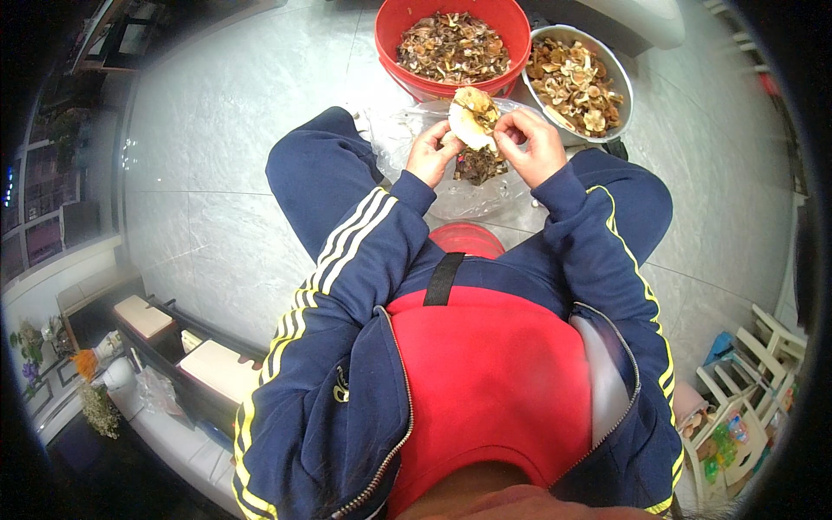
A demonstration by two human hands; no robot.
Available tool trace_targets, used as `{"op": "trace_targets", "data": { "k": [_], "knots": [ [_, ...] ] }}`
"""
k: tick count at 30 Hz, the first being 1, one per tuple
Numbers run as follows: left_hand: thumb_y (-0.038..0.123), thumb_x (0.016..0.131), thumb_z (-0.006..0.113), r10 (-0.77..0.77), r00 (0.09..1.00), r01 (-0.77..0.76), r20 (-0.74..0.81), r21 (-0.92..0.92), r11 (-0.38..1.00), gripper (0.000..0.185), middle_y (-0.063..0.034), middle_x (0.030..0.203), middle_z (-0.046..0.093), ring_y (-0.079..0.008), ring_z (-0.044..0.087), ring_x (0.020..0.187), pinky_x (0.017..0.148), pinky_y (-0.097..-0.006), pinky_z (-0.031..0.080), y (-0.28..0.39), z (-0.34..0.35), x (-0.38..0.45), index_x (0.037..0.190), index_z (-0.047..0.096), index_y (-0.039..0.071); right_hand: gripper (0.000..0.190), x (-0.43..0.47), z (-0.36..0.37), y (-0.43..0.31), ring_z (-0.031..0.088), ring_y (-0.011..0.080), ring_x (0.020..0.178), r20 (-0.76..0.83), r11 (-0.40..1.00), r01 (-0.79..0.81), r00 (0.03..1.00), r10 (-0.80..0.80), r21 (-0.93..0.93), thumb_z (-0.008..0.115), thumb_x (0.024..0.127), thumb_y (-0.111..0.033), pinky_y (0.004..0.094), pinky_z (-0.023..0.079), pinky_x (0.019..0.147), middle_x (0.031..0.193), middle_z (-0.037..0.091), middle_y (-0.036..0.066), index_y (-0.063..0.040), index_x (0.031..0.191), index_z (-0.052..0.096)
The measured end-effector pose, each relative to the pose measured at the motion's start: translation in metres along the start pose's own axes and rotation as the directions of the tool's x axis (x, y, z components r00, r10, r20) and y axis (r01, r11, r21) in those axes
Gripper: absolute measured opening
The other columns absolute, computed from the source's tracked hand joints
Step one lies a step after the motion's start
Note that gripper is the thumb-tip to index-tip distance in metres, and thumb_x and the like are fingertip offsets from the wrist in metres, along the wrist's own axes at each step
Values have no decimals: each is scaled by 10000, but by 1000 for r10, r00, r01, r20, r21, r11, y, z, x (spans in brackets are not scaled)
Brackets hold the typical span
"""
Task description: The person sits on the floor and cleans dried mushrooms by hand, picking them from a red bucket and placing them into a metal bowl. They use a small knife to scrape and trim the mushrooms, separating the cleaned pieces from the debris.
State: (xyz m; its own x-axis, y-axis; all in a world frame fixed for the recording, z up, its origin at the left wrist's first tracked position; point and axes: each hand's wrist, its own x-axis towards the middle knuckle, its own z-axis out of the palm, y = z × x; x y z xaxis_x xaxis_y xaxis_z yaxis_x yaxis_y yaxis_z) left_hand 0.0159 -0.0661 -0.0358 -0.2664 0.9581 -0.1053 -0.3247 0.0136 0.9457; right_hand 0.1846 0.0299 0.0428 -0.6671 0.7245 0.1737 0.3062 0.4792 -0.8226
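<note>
A large pale-yellow mushroom (472, 123) with dark debris on its cap is up in front of me, between both hands. My left hand (429, 153) grips its left edge. At its right edge, the thumb and fingertips of my right hand (530, 146) are pinched together; whether they hold a bit of debris or the rim is too small to tell. Below the mushroom, a dark clump of scraps (479, 167) lies on a clear plastic bag (455, 198) on the floor.
Beyond the bag stand a red bucket (422, 91) of mushroom pieces and, right of it, a metal pot (629, 97) of mushrooms. My bent knees flank the bag. A red stool (469, 239) shows beneath me. White racks (747, 390) with toys stand at right.
</note>
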Motion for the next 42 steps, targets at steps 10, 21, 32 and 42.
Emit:
{"op": "trace_targets", "data": {
  "k": [10,21,32,42],
  "knots": [
    [43,872,613,-23,999,26,30,-85,996,379,-33,1164,607,-120,554,1067,939,-284,430,-7,-5,3,1245,548,27,64,-9,-13,19,561,166,616,-75,997,-46,996,42,-58,625,789,-77,293,462,589,761,574,66,-27,814,596],
    [47,874,608,-74,986,115,152,-285,952,380,-62,1210,596,-164,541,1132,985,-321,398,-12,-15,4,1246,537,15,193,-16,-4,49,601,113,747,26,907,-308,949,315,288,624,872,-143,261,481,658,904,615,55,-34,1031,614],
    [44,845,637,-124,975,148,185,-128,981,451,-79,1236,587,-178,535,1154,1010,-328,383,1,-11,-3,1275,510,-1,406,-7,2,42,606,107,900,195,662,-333,941,276,671,650,874,-118,244,491,771,1018,625,76,-6,1219,468],
    [75,813,661,4,972,-50,237,190,981,415,-52,1171,610,-151,555,1090,961,-311,421,0,-9,-2,1213,567,17,203,-3,-2,12,600,191,720,-130,999,29,991,-34,-41,691,776,-116,308,493,670,848,591,79,-32,950,631]
  ]
}}
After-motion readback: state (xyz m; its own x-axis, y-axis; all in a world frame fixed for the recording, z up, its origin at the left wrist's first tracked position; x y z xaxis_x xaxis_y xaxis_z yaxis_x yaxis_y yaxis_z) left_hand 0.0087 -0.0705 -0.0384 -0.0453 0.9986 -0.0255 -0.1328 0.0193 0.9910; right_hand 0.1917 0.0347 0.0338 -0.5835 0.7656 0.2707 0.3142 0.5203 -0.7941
